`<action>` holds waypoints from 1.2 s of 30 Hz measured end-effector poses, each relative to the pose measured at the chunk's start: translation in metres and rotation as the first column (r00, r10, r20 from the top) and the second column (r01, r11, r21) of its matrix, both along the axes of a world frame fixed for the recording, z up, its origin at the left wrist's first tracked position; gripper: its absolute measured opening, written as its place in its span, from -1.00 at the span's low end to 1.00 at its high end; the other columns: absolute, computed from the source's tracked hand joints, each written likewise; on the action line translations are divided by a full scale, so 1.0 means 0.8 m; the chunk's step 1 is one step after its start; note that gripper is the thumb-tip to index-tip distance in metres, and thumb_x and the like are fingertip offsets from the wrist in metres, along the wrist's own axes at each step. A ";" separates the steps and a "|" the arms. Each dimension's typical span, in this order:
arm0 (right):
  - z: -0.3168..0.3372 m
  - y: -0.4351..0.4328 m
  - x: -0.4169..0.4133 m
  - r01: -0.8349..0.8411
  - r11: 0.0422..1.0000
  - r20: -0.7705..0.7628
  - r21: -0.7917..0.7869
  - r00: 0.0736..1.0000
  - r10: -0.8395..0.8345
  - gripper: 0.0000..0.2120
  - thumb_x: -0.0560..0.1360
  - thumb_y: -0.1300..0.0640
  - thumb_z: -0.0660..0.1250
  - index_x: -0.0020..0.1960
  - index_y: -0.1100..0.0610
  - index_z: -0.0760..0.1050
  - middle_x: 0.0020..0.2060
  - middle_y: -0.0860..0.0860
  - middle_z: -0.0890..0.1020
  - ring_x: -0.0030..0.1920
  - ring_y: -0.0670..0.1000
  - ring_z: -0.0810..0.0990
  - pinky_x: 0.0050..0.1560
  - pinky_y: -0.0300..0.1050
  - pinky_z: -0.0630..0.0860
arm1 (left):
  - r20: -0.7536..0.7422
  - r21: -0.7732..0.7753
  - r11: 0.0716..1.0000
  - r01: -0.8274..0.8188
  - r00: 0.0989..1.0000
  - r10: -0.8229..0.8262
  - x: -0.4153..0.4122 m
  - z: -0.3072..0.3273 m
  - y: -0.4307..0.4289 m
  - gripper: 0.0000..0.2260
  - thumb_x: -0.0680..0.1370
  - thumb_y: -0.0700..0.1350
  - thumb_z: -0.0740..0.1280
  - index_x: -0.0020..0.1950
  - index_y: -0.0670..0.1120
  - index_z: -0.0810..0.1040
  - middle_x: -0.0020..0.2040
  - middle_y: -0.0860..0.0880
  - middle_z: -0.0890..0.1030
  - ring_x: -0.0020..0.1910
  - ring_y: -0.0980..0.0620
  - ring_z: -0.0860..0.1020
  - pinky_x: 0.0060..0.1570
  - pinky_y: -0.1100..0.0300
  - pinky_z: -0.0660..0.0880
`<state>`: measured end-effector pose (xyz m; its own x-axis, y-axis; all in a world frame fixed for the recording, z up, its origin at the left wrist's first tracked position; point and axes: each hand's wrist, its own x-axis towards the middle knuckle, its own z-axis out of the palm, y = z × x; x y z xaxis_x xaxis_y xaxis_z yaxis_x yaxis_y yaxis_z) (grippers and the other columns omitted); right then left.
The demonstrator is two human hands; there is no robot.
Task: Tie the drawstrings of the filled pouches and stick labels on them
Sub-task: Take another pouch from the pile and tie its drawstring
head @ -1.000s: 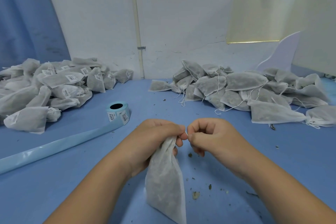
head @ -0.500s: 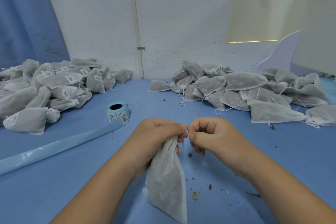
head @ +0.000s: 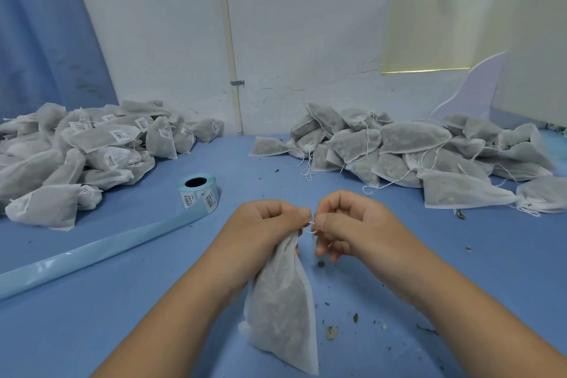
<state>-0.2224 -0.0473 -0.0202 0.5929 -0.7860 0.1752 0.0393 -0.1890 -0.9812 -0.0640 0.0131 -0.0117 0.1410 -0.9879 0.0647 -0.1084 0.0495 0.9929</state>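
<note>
The left hand (head: 264, 224) is gripping the pouch (head: 282, 310) neck and the right hand (head: 346, 224) is pinching the drawstring (head: 310, 225); its loop, hidden earlier, is now showing between them. The pouch is hanging over the blue surface (head: 122, 316); a label roll (head: 199, 192), a labelled pile (head: 92, 150) and an unlabelled pile (head: 414, 147) are lying before a white wall (head: 306, 40).

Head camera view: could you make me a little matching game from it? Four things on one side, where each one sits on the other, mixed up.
1. label roll
2. labelled pouches
3. unlabelled pouches
4. pouch being tied

a. heaped on the right, strings loose
b. gripped at its neck by the left hand
c. standing on end, alone, left of centre
d. heaped on the left

Pairs: 1-c, 2-d, 3-a, 4-b.
</note>
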 end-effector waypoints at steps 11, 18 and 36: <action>-0.009 0.007 0.007 0.206 0.900 -0.112 -0.384 0.957 -0.267 -0.79 0.41 0.29 0.37 -0.22 -0.02 0.58 -0.44 -0.14 0.55 -0.45 -0.18 0.45 -0.38 -0.35 0.39 | 0.254 -0.029 0.997 -0.070 0.964 0.076 -0.001 -0.006 -0.005 -0.76 0.50 0.04 0.41 -0.37 0.04 0.61 -0.44 0.08 0.50 -0.42 0.11 0.42 -0.35 0.30 0.34; -0.012 0.006 0.008 0.225 0.770 -0.158 -0.597 0.908 -0.388 -0.86 0.43 0.19 0.41 -0.26 0.00 0.66 -0.37 -0.13 0.58 -0.37 -0.16 0.50 -0.33 -0.38 0.37 | 0.357 -0.091 0.988 -0.121 0.923 0.146 0.003 -0.012 -0.010 -0.80 0.51 0.02 0.41 -0.29 0.02 0.62 -0.51 0.21 0.48 -0.53 0.27 0.38 -0.46 0.44 0.27; -0.005 0.003 0.001 0.158 0.954 -0.216 -0.254 0.952 -0.215 -0.87 0.43 0.13 0.37 -0.29 0.03 0.61 -0.50 -0.07 0.54 -0.50 -0.17 0.41 -0.47 -0.37 0.33 | 0.477 -0.261 0.965 -0.029 0.865 0.155 0.001 -0.009 -0.001 -0.86 0.50 -0.12 0.44 -0.22 0.11 0.67 -0.44 0.29 0.54 -0.47 0.30 0.42 -0.39 0.48 0.30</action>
